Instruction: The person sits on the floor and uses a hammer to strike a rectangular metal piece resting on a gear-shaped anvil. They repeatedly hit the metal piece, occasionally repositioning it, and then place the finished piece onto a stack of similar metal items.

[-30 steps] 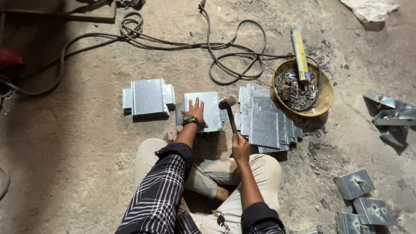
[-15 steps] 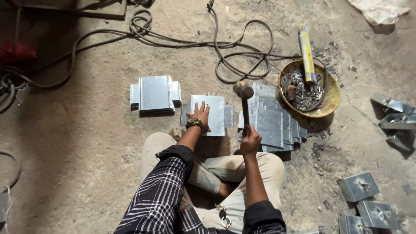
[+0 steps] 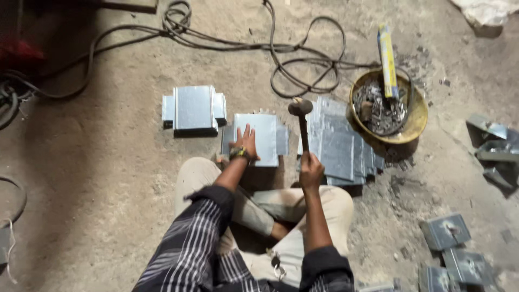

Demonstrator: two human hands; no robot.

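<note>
I sit cross-legged on a dirt floor. My left hand (image 3: 245,145) presses flat, fingers spread, on a grey sheet-metal piece (image 3: 265,138) lying in front of my knees. My right hand (image 3: 310,170) grips the wooden handle of a hammer (image 3: 300,111), whose head is raised above the gap between that piece and a pile of flat metal sheets (image 3: 338,146) to the right. A finished stack of folded metal pieces (image 3: 193,108) lies to the left.
A yellow bowl (image 3: 413,127) of small metal bits, with a yellow stick across it, sits at the right. Black cables (image 3: 303,59) loop across the floor behind. Bent metal brackets (image 3: 446,232) lie at the lower right and more bent metal (image 3: 494,143) lies at the far right.
The hammer has swung up from the sheet to a raised position. My left hand has stayed flat on the metal piece.
</note>
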